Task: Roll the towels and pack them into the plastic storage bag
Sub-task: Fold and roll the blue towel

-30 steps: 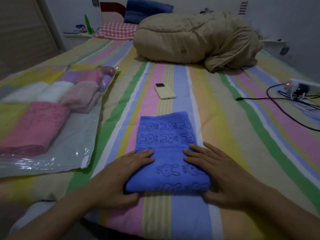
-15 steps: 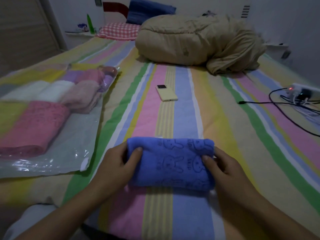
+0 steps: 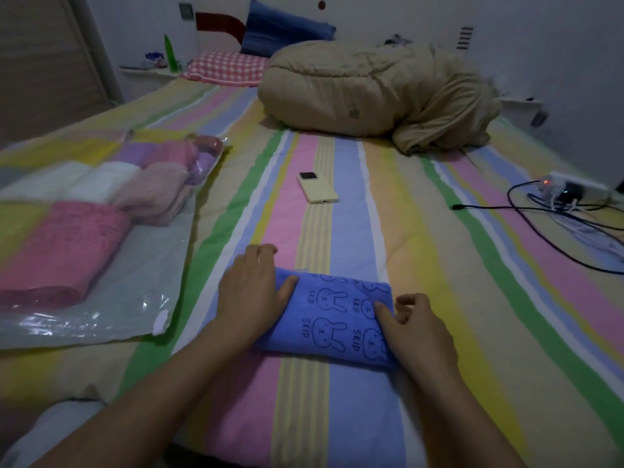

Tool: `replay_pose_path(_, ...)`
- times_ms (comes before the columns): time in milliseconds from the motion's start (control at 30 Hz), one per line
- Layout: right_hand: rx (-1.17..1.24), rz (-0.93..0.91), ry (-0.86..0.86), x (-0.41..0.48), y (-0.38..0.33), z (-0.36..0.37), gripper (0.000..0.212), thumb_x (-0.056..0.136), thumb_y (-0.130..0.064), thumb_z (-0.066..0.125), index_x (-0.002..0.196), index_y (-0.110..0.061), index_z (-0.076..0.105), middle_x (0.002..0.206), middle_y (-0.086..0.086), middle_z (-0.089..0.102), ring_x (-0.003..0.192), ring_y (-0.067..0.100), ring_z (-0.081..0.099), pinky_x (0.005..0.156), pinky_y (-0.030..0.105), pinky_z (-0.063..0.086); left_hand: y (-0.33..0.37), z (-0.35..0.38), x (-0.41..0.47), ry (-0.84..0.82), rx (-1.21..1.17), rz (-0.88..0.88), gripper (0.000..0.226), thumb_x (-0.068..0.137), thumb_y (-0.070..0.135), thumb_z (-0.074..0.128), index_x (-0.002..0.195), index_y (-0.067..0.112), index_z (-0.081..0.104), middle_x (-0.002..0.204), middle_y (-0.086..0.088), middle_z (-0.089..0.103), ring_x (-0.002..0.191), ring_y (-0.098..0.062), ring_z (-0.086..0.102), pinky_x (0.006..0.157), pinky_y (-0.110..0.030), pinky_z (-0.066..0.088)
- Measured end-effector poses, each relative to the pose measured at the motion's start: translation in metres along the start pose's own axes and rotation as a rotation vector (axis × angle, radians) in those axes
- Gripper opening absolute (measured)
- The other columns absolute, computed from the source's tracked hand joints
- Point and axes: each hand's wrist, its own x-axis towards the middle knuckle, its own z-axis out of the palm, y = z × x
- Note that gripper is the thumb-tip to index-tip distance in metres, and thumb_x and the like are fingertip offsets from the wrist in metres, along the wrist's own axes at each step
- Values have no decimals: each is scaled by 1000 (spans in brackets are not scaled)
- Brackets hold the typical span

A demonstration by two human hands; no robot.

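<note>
A rolled blue towel (image 3: pixel 332 317) printed with rabbits is lying crosswise on the striped bed (image 3: pixel 472 298). The left hand (image 3: pixel 251 292) is cupping the roll's left end, thumb lying across its top and fingers (image 3: pixel 261 253) bending down past its far edge. The right hand (image 3: pixel 418 329) is resting at the towel's right end, its thumb touching the cloth and its other fingers curling loosely, gripping nothing. Left of the towel, a plastic storage bag (image 3: pixel 111 305) is lying flat, holding rolled towels, a pink towel (image 3: pixel 60 251) nearest. Beyond the towel a phone (image 3: pixel 317 188) is lying, and further off a beige duvet (image 3: pixel 371 92) is sitting bundled.
</note>
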Motion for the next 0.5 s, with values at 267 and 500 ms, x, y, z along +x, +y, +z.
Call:
replay_pose_path(267, 607, -26, -210, 6, -9, -3, 60, 78, -20, 77, 128, -19, 43, 107, 5, 62, 89, 16, 64, 63, 26, 54, 27, -15, 57, -831, -295, 271, 77, 75, 52, 74, 141, 25, 42, 136, 5, 54, 122, -15, 51, 106, -33, 40)
replay_pose_path(500, 793, -225, -322, 4, -34, -17, 56, 74, -18, 77, 122, -27, 49, 116, 7, 62, 100, 19, 66, 75, 35, 58, 11, -57, 52, -787, -313, 368, 44, 71, 55, 75, 96, 20, 66, 94, 1, 68, 88, -18, 63, 84, -42, 51)
